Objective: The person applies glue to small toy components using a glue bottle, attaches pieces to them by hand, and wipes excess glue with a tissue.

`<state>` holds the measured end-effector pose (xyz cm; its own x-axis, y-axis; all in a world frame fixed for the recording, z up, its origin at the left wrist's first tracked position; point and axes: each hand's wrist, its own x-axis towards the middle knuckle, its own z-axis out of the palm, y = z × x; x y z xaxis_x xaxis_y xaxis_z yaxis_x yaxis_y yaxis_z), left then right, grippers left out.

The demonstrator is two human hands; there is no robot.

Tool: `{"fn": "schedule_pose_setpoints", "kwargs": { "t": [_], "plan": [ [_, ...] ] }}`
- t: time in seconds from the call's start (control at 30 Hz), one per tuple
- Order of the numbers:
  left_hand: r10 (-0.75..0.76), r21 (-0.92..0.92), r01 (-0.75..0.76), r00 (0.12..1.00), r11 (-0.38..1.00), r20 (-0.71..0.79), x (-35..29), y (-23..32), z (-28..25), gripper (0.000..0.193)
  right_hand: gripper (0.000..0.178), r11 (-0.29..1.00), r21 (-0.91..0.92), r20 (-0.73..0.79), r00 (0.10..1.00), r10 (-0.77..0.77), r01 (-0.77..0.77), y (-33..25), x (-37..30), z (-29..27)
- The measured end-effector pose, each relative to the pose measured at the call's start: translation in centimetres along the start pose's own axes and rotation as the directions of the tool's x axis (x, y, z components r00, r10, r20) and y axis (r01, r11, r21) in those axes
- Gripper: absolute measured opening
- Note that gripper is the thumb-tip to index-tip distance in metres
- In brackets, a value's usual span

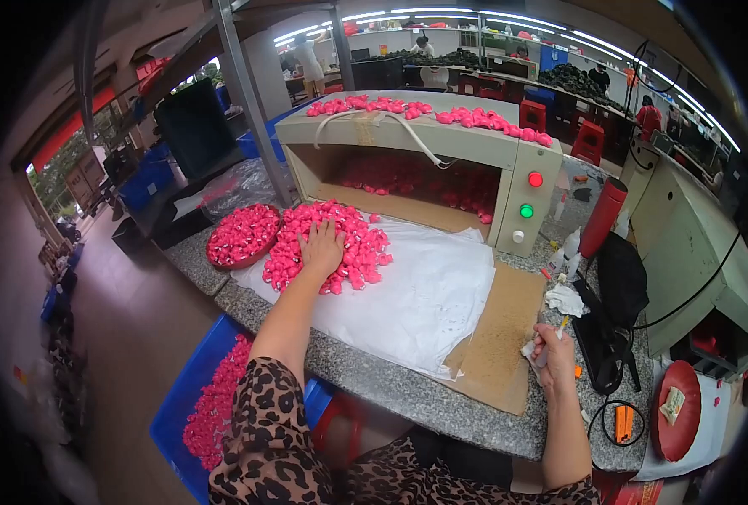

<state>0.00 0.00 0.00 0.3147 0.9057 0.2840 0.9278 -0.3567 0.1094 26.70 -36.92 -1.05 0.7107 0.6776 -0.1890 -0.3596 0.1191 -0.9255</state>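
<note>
My left hand [323,251] lies with spread fingers on a heap of small bright-pink pieces [353,248], which look like little moulded figures. Under the heap is a white sheet [424,286]. A round red tray [245,263] full of the same pieces touches the heap's left side. At the right, my right hand [552,352] is closed round a thin tool with a yellowish tip [564,322]; its kind cannot be made out. Something white [529,348] shows at that hand's fingers. A crumpled white tissue [566,300] lies just beyond it.
A beige box-shaped machine [416,135] with an open front stands behind the sheet, pink pieces on top and inside. Right are brown cardboard [509,328], small bottles [566,252], a red cylinder [603,217] and a black bag [622,282]. A blue bin [172,421] stands below left.
</note>
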Motion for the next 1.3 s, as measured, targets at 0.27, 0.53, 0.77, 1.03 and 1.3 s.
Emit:
{"fn": "schedule_pose_setpoints", "kwargs": {
  "t": [0.27, 0.53, 0.77, 1.03, 1.3],
  "plan": [
    [-0.040, -0.075, 0.026, 0.982, 0.997, -0.187, 3.6, -3.1, 0.0, 0.054, 0.007, 1.000, -0.003, -0.067, 0.998, -0.006, 0.006, -0.7, -0.8, -1.2],
    [0.071, -0.097, -0.081, 0.992, 0.992, -0.105, 4.2, -11.1, 6.0, 0.051, 0.014, 0.998, 0.030, 0.013, 0.999, 0.046, -0.046, 0.9, 1.8, -0.1],
    [-0.038, -0.174, -0.006, 0.968, 0.985, -0.249, 3.0, -7.5, 0.6, 0.051, 0.013, 0.998, -0.045, -0.112, 0.993, 0.032, -0.037, 0.5, 0.8, -1.7],
    [-0.380, 0.128, 0.372, 0.924, 0.919, 0.040, -1.6, -16.6, -0.7, 0.062, 0.008, 0.999, -0.040, -0.020, 0.999, 0.034, -0.035, 1.2, 0.3, 0.7],
    [-0.308, -0.107, 0.299, 0.948, 0.948, -0.078, 1.1, -9.1, -2.4, 0.059, 0.010, 0.997, -0.067, -0.007, 1.000, 0.026, -0.026, 0.7, 0.7, -0.7]
  ]
}}
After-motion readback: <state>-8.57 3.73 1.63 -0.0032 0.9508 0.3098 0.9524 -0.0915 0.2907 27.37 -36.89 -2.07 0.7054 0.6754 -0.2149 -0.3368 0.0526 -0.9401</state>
